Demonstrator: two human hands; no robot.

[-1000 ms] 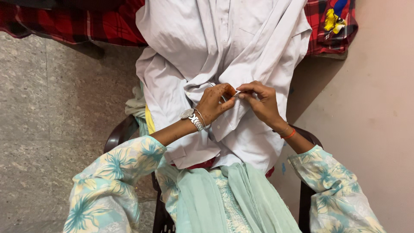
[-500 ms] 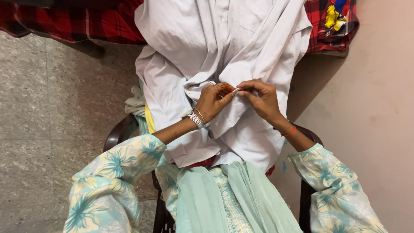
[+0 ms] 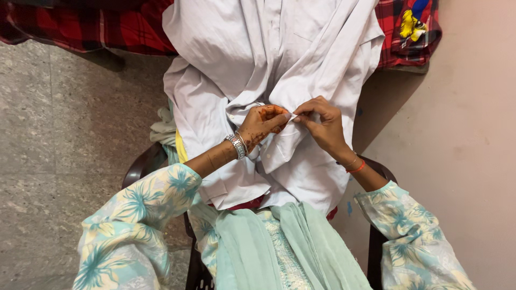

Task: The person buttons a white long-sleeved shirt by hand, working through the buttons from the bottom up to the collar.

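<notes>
Head view: at the frame's centre, the left hand (image 3: 262, 122) and right hand (image 3: 321, 124) meet fingertip to fingertip, both pinching a fold of the white shirt (image 3: 269, 64) draped from the upper centre down over the lap. A red plaid cloth (image 3: 97, 32) lies along the top.

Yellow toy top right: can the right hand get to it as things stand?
Probably yes, but not right away. The right hand is pinching the white shirt with the left hand; nothing blocks the way to the toy.
</notes>
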